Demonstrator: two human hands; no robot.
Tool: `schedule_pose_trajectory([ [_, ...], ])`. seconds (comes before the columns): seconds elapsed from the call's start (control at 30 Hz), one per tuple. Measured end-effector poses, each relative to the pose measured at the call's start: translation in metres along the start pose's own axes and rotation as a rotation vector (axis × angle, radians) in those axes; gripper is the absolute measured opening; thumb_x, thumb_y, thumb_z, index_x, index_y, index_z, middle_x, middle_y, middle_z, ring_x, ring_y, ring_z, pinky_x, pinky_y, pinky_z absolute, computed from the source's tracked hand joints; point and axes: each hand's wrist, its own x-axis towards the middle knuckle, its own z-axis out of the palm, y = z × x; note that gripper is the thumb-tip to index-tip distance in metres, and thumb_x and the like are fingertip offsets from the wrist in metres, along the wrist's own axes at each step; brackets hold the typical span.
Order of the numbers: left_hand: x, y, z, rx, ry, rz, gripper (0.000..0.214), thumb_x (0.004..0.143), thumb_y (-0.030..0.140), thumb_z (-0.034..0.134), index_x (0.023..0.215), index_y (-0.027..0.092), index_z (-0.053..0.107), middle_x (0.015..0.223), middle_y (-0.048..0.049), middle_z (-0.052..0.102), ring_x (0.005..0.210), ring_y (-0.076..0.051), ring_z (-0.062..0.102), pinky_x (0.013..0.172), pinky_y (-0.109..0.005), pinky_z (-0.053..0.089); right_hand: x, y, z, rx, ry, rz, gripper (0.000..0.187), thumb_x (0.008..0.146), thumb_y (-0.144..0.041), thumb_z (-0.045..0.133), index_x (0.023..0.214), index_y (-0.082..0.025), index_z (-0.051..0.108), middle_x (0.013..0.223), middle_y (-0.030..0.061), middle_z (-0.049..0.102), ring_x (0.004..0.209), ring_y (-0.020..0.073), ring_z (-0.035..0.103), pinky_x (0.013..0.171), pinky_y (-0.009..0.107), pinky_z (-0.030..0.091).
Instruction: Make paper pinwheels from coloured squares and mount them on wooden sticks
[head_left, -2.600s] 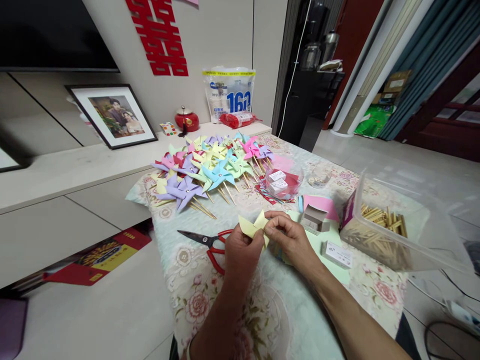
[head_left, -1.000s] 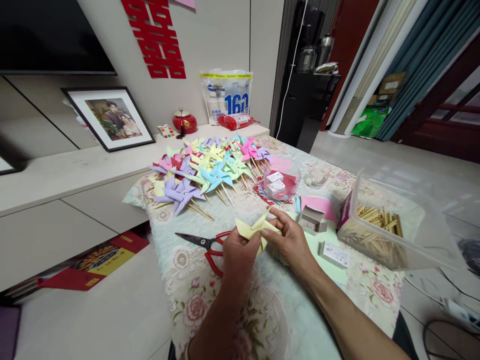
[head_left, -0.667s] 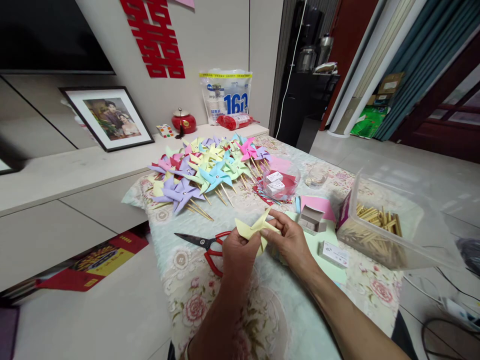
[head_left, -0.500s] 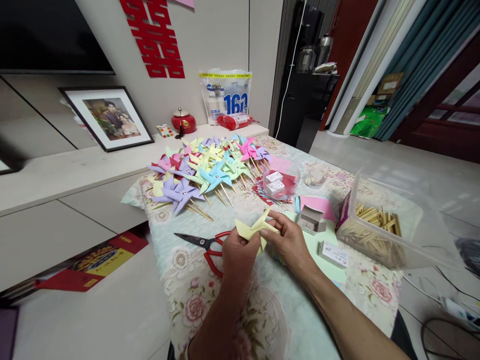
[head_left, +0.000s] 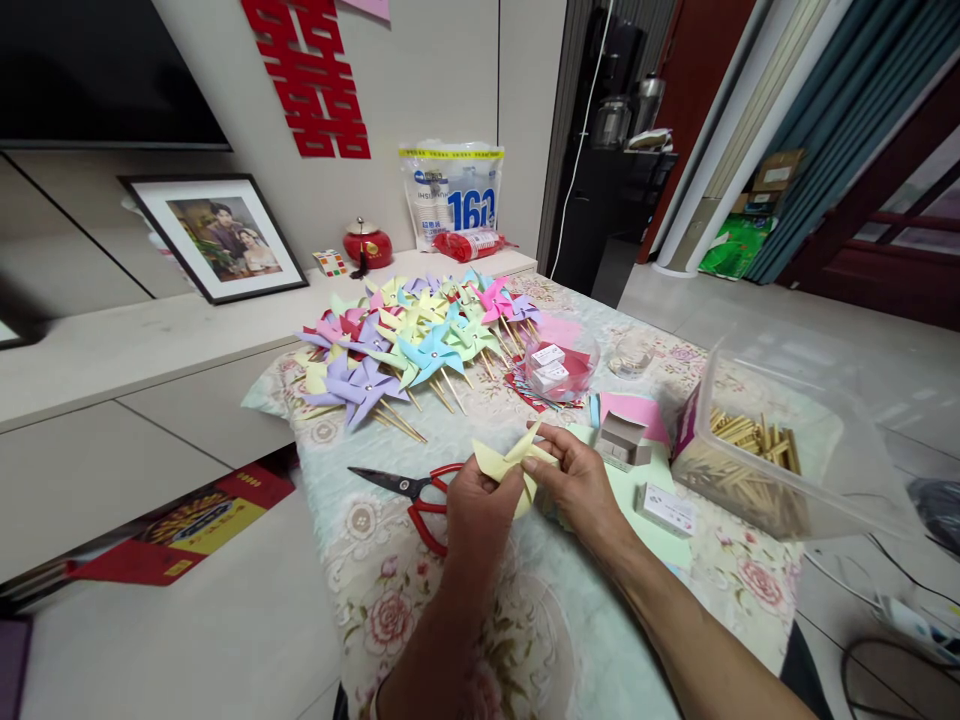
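My left hand [head_left: 480,510] and my right hand [head_left: 581,485] meet above the near middle of the table, both closed on a yellow paper pinwheel [head_left: 501,459] with folded points. My left fingers pinch its underside. My right fingers press its centre from the right. Red-handled scissors [head_left: 409,487] lie on the cloth just left of my left hand. A pile of finished pastel pinwheels [head_left: 409,340] on wooden sticks covers the far left of the table.
A clear plastic box of wooden sticks [head_left: 757,455] stands at the right. Small white boxes [head_left: 664,507], an open grey box [head_left: 622,438], pink paper [head_left: 637,408] and a clear bowl [head_left: 559,365] lie beyond my right hand. A low cabinet with a framed photo [head_left: 217,235] runs along the left.
Since the earliest frame another point of the yellow paper has been folded toward the centre. Over the last second both hands have stayed almost still on it.
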Motion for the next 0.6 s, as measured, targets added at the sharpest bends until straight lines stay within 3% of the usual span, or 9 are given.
schedule_pose_trajectory([
  [0.23,0.001,-0.001,0.0,-0.09,-0.111,-0.068,0.036,0.06,0.028,0.081,0.092,0.012,0.074,0.083,-0.0071,0.079,0.072,-0.022,0.073,0.069,-0.03,0.057,0.001,-0.004,-0.002,-0.006,-0.013,0.012,0.047,0.071,-0.035,0.078,0.114,-0.02,0.065,0.092,0.005,0.075,0.079,0.0224,0.07,0.073,0.035,0.052],
  [0.43,0.007,-0.008,-0.004,-0.124,-0.149,-0.103,0.044,0.058,0.032,0.085,0.094,0.01,0.075,0.082,-0.0084,0.078,0.073,-0.023,0.072,0.071,-0.032,0.056,0.002,-0.009,-0.008,0.052,-0.064,0.051,0.052,0.069,-0.039,0.082,0.112,-0.019,0.064,0.083,0.0032,0.073,0.073,0.0202,0.068,0.07,0.033,0.051],
  [0.6,0.011,-0.008,-0.005,-0.114,-0.088,-0.119,0.039,0.057,0.027,0.084,0.091,0.011,0.074,0.083,-0.0083,0.079,0.071,-0.023,0.072,0.07,-0.032,0.056,0.001,-0.017,-0.014,-0.148,0.005,-0.126,0.044,0.081,-0.044,0.072,0.115,-0.017,0.066,0.086,0.0043,0.071,0.079,0.0201,0.066,0.075,0.034,0.051],
])
